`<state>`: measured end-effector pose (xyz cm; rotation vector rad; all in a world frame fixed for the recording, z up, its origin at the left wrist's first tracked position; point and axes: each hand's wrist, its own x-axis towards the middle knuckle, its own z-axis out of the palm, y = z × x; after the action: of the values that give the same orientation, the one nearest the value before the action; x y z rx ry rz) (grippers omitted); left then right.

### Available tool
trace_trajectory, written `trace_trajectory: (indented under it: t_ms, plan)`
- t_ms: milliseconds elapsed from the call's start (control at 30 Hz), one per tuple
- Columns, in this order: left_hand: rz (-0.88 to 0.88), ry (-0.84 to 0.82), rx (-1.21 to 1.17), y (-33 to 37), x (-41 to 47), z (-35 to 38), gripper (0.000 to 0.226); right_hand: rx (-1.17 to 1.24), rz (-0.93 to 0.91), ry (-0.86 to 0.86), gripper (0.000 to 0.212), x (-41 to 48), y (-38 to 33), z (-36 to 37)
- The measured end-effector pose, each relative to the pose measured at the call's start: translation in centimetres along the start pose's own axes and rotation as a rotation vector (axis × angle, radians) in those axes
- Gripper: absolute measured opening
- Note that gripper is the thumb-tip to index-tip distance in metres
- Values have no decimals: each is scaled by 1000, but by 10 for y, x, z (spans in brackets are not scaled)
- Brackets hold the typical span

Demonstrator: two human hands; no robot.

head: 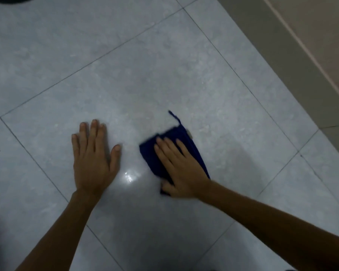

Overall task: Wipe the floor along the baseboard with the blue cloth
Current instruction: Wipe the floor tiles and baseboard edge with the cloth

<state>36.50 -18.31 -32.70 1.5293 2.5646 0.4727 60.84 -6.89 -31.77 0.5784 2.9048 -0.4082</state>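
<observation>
Left hand (94, 159): palm flat on the grey tiled floor (164, 65), fingers extended and close together, thumb splayed, holding nothing. Right hand (181, 171): pressed flat on the blue cloth (151, 155), fingers slightly spread, thumb at its near corner. Cloth: folded, long axis near-to-far, loose cord pointing away; baseboard (286, 61) well apart, far right.

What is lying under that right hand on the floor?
A folded blue cloth lies flat under the right hand, on the grey tile floor. Its edges and a loose thread stick out past the fingers. The middle of the cloth and the tile beneath it are covered.
</observation>
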Motion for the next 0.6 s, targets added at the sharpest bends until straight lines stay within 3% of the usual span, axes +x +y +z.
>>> trace_trajectory:
  t_ms: [200,300,367,467,600]
  plan:
    - [-17,3,-12,-1,0,2,72,-31,218,111,86,186,49,-50]
    - [-2,9,-2,-3,-1,3,71,-46,305,140,88,201,42,-49]
    - [14,-1,17,-4,-1,2,73,-6,245,171,90,153,22,-31]
    - [69,-41,19,10,-8,2,74,125,169,133,96,10,-29,7]
    - [235,-112,13,40,-33,5,73,7,126,13,97,-156,-59,42]
